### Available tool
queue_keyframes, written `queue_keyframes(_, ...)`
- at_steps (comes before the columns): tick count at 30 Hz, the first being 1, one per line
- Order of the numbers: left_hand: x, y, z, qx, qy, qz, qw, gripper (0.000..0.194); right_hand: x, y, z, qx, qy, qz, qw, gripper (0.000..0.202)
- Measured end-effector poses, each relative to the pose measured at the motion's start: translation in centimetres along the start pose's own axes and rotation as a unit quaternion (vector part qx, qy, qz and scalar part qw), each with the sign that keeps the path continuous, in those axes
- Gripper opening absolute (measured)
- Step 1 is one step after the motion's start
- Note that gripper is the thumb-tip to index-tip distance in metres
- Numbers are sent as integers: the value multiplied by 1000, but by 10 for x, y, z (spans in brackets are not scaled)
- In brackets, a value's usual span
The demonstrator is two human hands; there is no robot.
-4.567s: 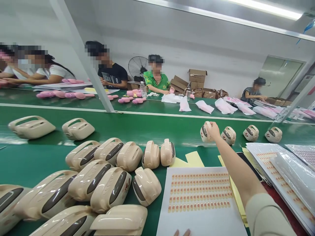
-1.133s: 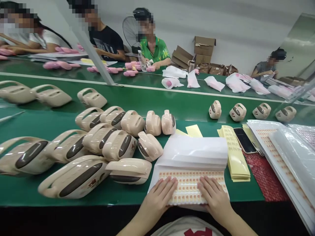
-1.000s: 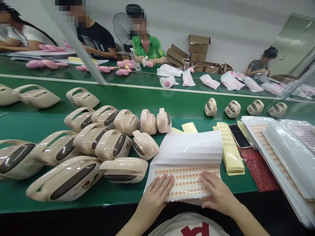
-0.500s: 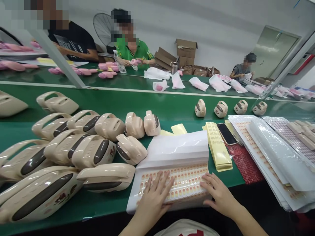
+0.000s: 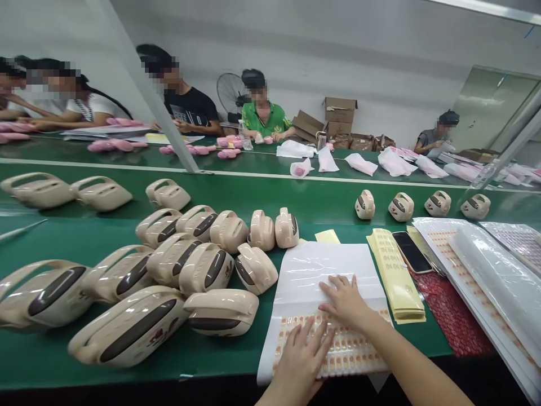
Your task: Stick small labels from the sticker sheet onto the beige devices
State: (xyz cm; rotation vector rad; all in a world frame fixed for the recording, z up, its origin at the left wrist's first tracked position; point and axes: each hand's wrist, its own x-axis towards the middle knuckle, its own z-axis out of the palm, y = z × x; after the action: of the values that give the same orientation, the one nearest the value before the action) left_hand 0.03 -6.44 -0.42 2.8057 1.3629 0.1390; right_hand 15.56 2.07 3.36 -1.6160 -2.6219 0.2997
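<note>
A white sheet with rows of small orange stickers [image 5: 359,354] lies at the front edge of the green bench. My left hand [image 5: 305,351] rests flat on the sticker rows, fingers spread. Higher up, my right hand [image 5: 344,301] lies with spread fingers on the sheet's blank, glossy part. Neither hand grips anything. Just left of the sheet are a beige plastic housing with a handle and dark panel [image 5: 256,268] and another such housing [image 5: 222,311] on its side. Yellow sticker strips [image 5: 397,276] lie right of the sheet.
Several more beige housings [image 5: 127,327] crowd the left side. A phone [image 5: 412,252], red bubble wrap [image 5: 450,316] and stacked sticker sheets [image 5: 499,293] are at right. Small housings [image 5: 364,204] line the back ledge. Beyond a slanted post [image 5: 147,84], co-workers sit by pink items.
My right hand has moved from the sheet's right edge up and inward onto its blank part. My left hand stays on the stickers. The view has swung left, showing more co-workers.
</note>
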Motion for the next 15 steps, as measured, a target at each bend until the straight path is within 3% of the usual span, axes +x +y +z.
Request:
queue_keyframes(5, 1, 1, 7, -32, 4, -17, 999, 82, 34, -3, -21, 132, 42, 18, 990, 36)
queue_keyframes(7, 3, -1, 16, -49, 15, -14, 999, 82, 63, -10, -35, 166, 78, 33, 982, 30)
queue_keyframes(11, 8, -5, 40, -31, 58, 18, 998, 90, 135, -41, -58, 206, 152, 92, 962, 40)
queue_keyframes(15, 13, 0, 59, 58, 140, -27, 988, 57, 180, -63, -73, 234, 173, 133, 947, 20)
